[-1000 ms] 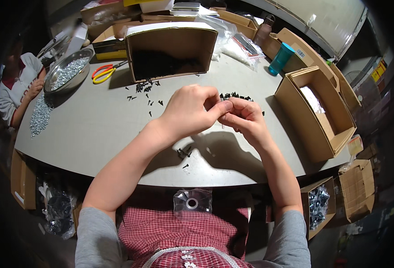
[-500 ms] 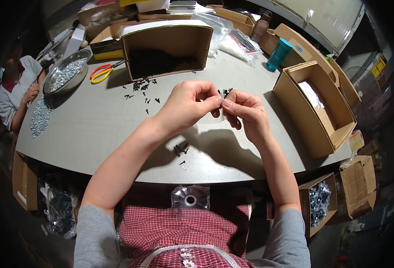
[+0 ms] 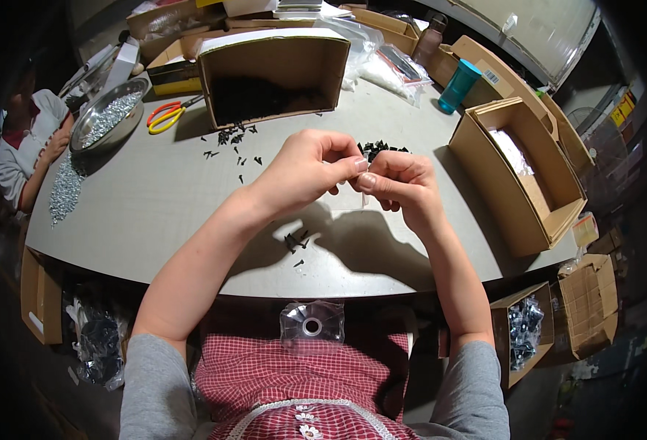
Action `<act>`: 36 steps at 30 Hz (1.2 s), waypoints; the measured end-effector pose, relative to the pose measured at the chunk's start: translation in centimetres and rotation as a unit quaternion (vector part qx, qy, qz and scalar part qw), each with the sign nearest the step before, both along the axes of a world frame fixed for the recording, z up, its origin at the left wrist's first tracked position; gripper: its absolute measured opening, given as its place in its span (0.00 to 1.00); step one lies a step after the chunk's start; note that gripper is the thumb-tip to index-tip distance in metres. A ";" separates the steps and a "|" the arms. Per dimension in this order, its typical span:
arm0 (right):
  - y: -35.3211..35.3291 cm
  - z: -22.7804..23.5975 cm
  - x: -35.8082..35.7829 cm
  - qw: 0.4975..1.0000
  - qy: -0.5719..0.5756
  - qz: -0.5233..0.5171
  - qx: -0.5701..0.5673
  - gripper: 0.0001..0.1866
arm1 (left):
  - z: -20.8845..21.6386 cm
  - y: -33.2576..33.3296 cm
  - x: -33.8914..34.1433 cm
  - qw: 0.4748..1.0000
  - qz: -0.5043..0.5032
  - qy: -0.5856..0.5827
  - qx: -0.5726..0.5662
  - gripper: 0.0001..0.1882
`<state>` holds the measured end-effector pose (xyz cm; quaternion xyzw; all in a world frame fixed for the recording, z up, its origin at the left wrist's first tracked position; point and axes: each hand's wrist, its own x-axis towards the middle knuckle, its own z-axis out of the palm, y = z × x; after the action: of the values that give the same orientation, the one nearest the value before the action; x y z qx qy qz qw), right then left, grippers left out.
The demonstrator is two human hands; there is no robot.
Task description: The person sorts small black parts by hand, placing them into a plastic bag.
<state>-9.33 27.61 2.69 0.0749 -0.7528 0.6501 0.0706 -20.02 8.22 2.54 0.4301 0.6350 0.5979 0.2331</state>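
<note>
My left hand (image 3: 314, 163) and my right hand (image 3: 402, 180) meet above the middle of the table, thumbs and forefingers pinched together. Between them is a small clear plastic bag (image 3: 364, 199), mostly hidden by the fingers; its contents cannot be made out. Just beyond my fingertips lies a heap of black screws (image 3: 386, 148). A few loose black screws (image 3: 294, 242) rest on the table nearer to me, below my left wrist. More black screws (image 3: 235, 138) are scattered before an open cardboard box (image 3: 272, 50), whose inside holds a dark mass.
At the left stand a metal bowl of silvery small parts (image 3: 111, 121), a spilled pile of them (image 3: 65, 194) and red-and-yellow-handled pliers (image 3: 166, 117). A cardboard box (image 3: 517, 180) and teal tumbler (image 3: 459, 86) stand right. Another person's hand (image 3: 58, 143) shows far left.
My fingertips have shifted slightly on the bag, and less of it shows between my hands. The screw heap behind my right hand has come into fuller view.
</note>
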 end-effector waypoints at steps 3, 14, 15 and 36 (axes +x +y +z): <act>0.3 0.0 -0.1 0.999 -0.010 -0.003 -0.039 0.12 | -0.1 0.1 0.0 0.999 -0.011 -0.018 0.033 0.11; 0.3 -0.4 -0.5 0.992 0.030 0.007 -0.118 0.11 | -0.3 0.4 0.9 0.994 0.025 -0.054 0.091 0.08; 0.2 -0.5 -0.6 0.994 0.048 -0.003 -0.101 0.11 | -0.3 0.5 0.9 0.994 0.048 -0.044 0.088 0.08; -0.1 -1.1 -0.7 0.999 0.046 -0.005 -0.012 0.05 | -0.2 0.5 2.0 0.978 0.153 0.141 0.022 0.07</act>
<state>-10.03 27.53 1.55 0.1001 -0.7411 0.6548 0.1095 -17.98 8.71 2.31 0.4131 0.7065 0.5734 0.0377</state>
